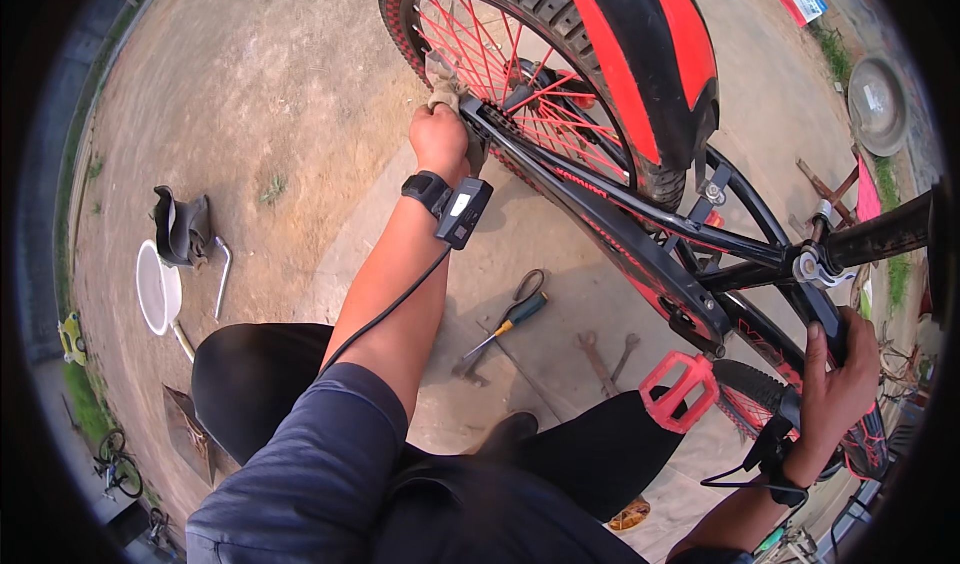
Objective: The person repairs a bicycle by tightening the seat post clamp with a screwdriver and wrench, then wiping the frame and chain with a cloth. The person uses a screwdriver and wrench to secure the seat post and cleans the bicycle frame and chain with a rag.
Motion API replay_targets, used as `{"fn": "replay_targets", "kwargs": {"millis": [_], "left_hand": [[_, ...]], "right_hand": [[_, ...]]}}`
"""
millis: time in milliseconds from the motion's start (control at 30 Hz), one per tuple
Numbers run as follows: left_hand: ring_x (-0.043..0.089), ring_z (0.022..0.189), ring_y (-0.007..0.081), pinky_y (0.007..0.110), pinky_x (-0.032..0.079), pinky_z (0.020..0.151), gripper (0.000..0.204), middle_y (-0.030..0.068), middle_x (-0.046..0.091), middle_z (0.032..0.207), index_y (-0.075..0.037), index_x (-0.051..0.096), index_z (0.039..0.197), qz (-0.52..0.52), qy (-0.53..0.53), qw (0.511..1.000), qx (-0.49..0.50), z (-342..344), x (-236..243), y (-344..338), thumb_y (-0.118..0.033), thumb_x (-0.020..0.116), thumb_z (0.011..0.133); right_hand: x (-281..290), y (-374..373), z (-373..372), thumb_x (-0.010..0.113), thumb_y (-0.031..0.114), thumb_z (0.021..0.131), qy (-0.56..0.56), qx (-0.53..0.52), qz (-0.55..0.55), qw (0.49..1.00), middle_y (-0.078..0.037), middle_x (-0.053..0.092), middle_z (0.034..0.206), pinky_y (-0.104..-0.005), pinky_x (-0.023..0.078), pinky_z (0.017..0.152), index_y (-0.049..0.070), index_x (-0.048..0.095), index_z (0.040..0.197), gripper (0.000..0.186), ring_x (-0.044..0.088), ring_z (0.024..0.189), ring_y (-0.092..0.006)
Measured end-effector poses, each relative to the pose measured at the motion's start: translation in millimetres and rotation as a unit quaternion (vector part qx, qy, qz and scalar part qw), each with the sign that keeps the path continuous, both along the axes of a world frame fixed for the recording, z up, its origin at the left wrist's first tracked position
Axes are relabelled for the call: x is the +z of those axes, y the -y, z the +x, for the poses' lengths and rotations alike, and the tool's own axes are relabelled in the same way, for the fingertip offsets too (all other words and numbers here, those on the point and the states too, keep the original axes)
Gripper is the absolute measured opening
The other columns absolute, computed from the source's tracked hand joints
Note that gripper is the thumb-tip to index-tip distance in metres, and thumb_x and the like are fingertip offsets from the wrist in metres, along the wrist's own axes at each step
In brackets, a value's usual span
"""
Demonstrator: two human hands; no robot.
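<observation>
A black and red bicycle stands before me, its frame (pixel 740 249) running to the right. Its rear wheel (pixel 480 49) has red spokes and a knobby tyre under a black and red mudguard (pixel 660 54). My left hand (pixel 440 142) is closed on a greyish-brown rag (pixel 445 92), at the rear end of the chain guard (pixel 600 219) beside the wheel; its fingers are partly hidden. Low on the right, my right hand (pixel 838 379) wraps around the dark frame tube below the seat clamp (pixel 812 266). A red pedal (pixel 680 392) hangs between my knee and the frame.
On the concrete lie a screwdriver (pixel 510 322), a hammer (pixel 468 366) and wrenches (pixel 597 362). To the left are a white strainer-like pan (pixel 160 289), a dark boot-like object (pixel 182 226) and a bent metal rod (pixel 223 279). A metal basin (pixel 880 107) sits at the far right.
</observation>
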State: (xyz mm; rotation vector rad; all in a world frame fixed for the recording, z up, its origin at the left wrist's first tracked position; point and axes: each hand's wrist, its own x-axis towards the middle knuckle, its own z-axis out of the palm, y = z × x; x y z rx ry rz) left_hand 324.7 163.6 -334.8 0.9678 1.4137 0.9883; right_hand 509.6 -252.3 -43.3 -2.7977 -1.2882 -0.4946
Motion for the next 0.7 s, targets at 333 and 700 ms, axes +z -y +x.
{"fn": "replay_targets", "kwargs": {"millis": [333,700], "left_hand": [[0.068,0.088,0.0508,0.053,0.053,0.08,0.028,0.0327,0.069,0.092,0.008,0.052,0.116,0.054,-0.247,0.962,-0.099,-9,-3,82,-0.017,0.049,0.103],[0.067,0.091,0.0279,0.038,0.054,0.084,0.033,0.0238,0.069,0.099,0.005,0.055,0.124,0.059,-0.067,0.915,-0.393,1,24,184,-0.018,0.055,0.101]], "right_hand": [[1,-3,-1,0.075,0.031,0.09,0.001,-0.013,-0.005,1.0,-0.017,0.064,0.097,-0.0445,0.049,0.078,0.002,0.067,0.114,0.039,0.063,0.088,-0.0389],[-3,-3,3,0.076,0.03,0.091,0.015,0.013,0.004,1.0,-0.017,0.065,0.097,-0.0451,0.049,0.076,0.001,0.067,0.114,0.038,0.064,0.086,-0.0391]]}}
